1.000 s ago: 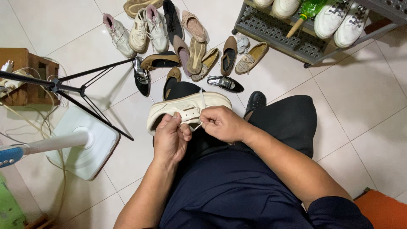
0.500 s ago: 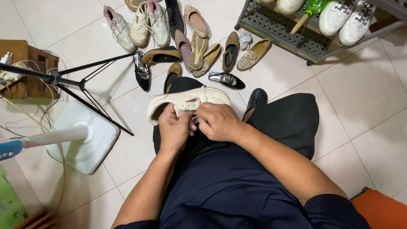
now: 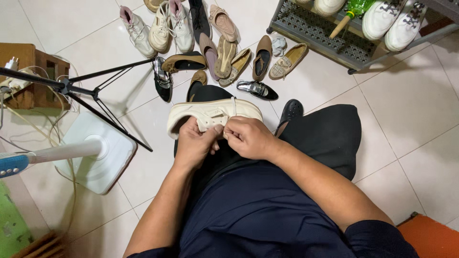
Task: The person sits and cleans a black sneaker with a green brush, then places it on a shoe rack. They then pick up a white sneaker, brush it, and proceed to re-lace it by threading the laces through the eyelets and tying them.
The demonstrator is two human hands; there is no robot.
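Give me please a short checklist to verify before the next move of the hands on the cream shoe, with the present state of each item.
1. Both hands on the shoe: ok. The left hand and the right hand both grip the cream shoe at its laces.
2. Shoe supported: ok. It rests on the person's lap, lying on its side.
3. Lace condition, tied or loose: cannot tell. The fingers cover the spot.
4. Room around the hands: ok. The black tripod and the fan base stand apart on the left.
5. Matching second shoe located: cannot tell. Many shoes lie on the floor ahead.
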